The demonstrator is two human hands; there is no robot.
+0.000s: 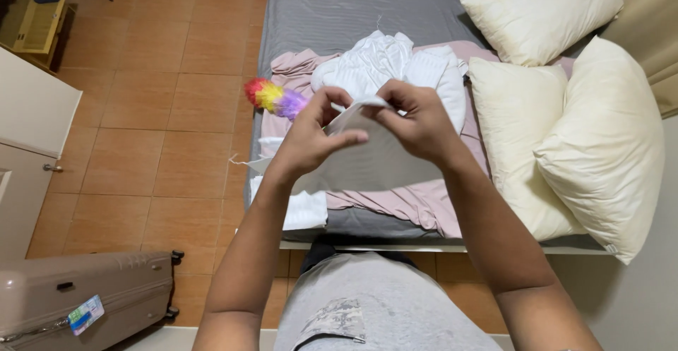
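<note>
Both hands are working together above the bed, held up in front of the person's chest. Left hand [311, 135] is pinching the upper edge of a white cloth [374, 160], thumb stretched out across its face and fingers curled behind. Right hand [417, 121] is gripping the same edge just beside it, fingers clenched over the fabric and knuckles turned toward the camera. Between and below the two hands the white cloth is hanging down in a flat sheet, its lower part draping over the bed.

Just behind the left hand a rainbow-coloured feather duster [274, 98] is lying at the side of the bed, its red, yellow and purple head poking out past the thumb. Behind the hands a heap of crumpled white linen [385, 65] is resting on a pink sheet [417, 203], which is spreading across the grey mattress [332, 5]. A folded white towel [305, 210] is sitting at the near corner of the bed, below the left wrist.

To the right, three cream pillows [600, 146] are leaning together against the head of the bed. On the left, brown floor tiles [162, 104] are running alongside the bed, and a beige suitcase [78, 298] is lying flat on them near the person's feet.
</note>
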